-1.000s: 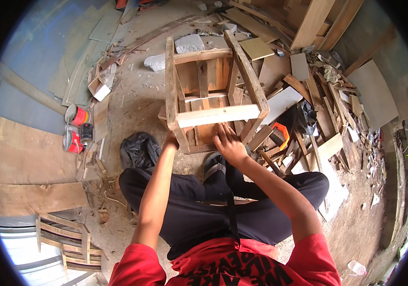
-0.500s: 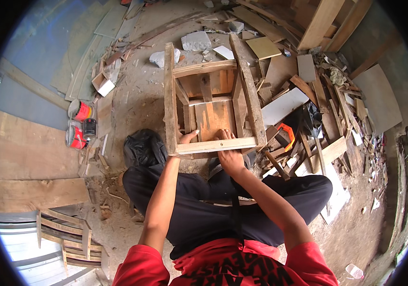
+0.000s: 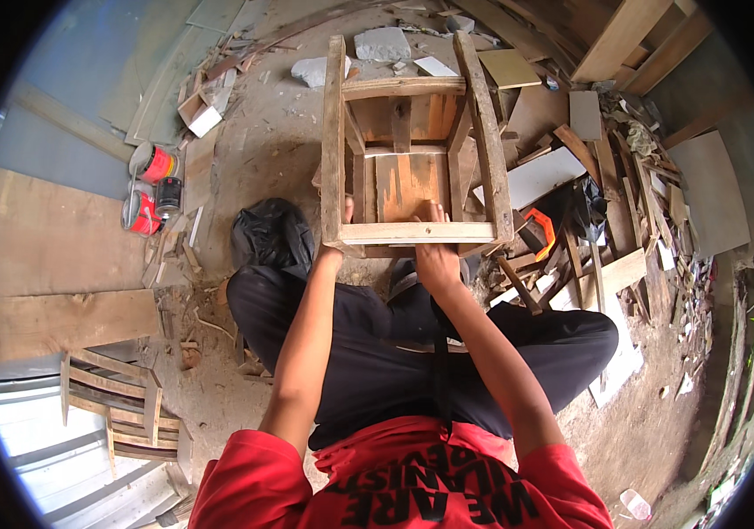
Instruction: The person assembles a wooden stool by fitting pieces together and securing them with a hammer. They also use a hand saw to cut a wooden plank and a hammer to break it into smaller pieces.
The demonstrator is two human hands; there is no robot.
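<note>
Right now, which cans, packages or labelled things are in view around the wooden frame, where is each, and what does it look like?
Upper can: on the ground far left, round, red label, pale lid.
Lower can: just below it, red and white.
Small dark can: between them, black.
Black bag: bulging, left of the left hand.

Red paint cans (image 3: 149,187), a black bag (image 3: 271,236), stones (image 3: 383,43) and scattered wood offcuts (image 3: 610,273).

My wooden frame (image 3: 412,159) is pale tan, with an orange-brown streaked board inside. My shirt (image 3: 403,480) is red with black lettering, my trousers (image 3: 377,353) black. Red and black cans (image 3: 152,189) stand beside a black bag (image 3: 271,234).
</note>
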